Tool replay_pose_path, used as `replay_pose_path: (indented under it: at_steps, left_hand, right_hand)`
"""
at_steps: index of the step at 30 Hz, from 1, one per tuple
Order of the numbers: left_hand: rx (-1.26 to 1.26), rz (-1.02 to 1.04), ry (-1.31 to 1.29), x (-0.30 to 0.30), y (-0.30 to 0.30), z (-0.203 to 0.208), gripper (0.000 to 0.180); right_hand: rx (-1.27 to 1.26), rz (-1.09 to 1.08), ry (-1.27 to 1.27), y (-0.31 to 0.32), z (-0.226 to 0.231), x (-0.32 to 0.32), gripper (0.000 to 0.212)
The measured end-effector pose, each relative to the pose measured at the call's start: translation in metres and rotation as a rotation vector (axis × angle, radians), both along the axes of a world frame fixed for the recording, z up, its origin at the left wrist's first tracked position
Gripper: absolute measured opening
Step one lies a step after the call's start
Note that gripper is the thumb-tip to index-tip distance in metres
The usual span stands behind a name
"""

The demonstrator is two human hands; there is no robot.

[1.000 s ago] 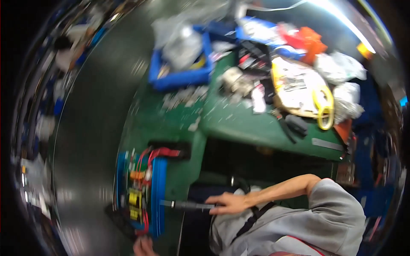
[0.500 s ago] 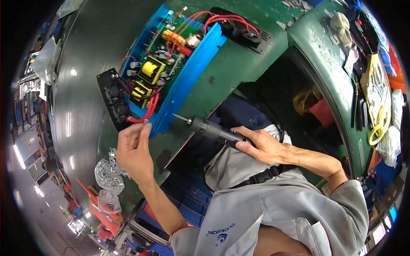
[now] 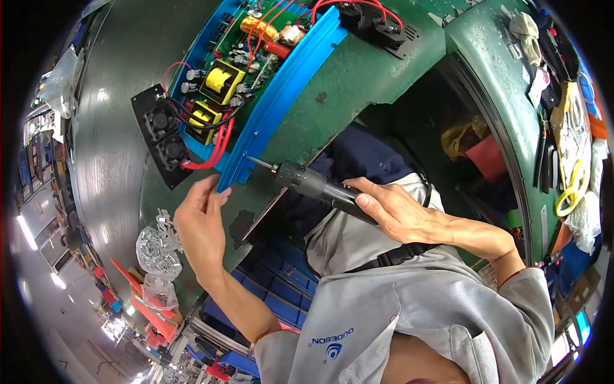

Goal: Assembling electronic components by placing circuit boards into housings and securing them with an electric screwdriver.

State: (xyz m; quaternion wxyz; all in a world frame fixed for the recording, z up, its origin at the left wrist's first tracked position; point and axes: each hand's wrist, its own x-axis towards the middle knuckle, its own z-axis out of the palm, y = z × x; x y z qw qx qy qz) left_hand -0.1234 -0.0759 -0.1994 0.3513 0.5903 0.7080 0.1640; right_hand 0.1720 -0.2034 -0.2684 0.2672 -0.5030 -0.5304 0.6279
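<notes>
A blue metal housing (image 3: 291,83) holds a green circuit board with yellow-wrapped transformers (image 3: 217,80) and copper coils. At the housing's near corner, my left hand (image 3: 201,224) is pinched with its fingertips against the end of the wall. Whatever sits between those fingertips is hidden. My right hand (image 3: 400,211) wraps round a black electric screwdriver (image 3: 320,191), pointing left. The screwdriver's bit lies by the housing's outer side wall; whether it touches cannot be told. Red and black wires join the board to a black end panel with two fans (image 3: 160,137), left of the housing.
Another black panel (image 3: 390,35) lies beyond the housing on red wires. Clear bags of small metal pieces (image 3: 157,253) stand left of my left forearm. At the right are yellow-handled scissors (image 3: 574,192), dark hand tools (image 3: 543,153) and a cloth glove (image 3: 524,35).
My left fingertips, which held a small silvery piece beside the housing's corner, now press at that corner. The screwdriver bit has come closer to the side wall. The view has shifted slightly.
</notes>
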Motion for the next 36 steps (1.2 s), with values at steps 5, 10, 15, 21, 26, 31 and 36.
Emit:
replay_pose_path:
  at_steps: [5, 10, 15, 21, 26, 31, 36]
  left_hand:
    - [0.242, -0.064, -0.083, -0.007, 0.004, -0.021, 0.014]
    - [0.418, -0.102, -0.241, -0.004, 0.016, -0.044, 0.013]
    - [0.296, -0.051, -0.316, -0.005, 0.026, -0.046, 0.018]
    - [0.108, -0.059, -0.174, 0.004, 0.035, -0.03, 0.016]
    - [0.218, -0.25, -0.24, 0.0, 0.035, -0.035, 0.01]
    - [0.206, -0.27, -0.344, -0.008, 0.037, -0.039, 0.014]
    - [0.349, -0.398, -0.244, -0.01, 0.045, -0.033, 0.02]
  right_hand:
    - [0.018, -0.015, 0.008, -0.004, -0.007, -0.006, 0.056]
    - [-0.087, 0.028, -0.015, 0.006, -0.001, -0.005, 0.058]
    - [-0.196, 0.09, 0.026, 0.018, 0.009, -0.004, 0.059]
    - [-0.409, -0.005, 0.341, 0.011, 0.0, -0.008, 0.056]
    - [-0.539, -0.018, 0.456, 0.005, 0.001, -0.011, 0.063]
    - [-0.663, 0.019, 0.483, 0.005, 0.008, -0.007, 0.07]
    - [-0.774, -0.018, 0.534, 0.01, 0.013, -0.013, 0.079]
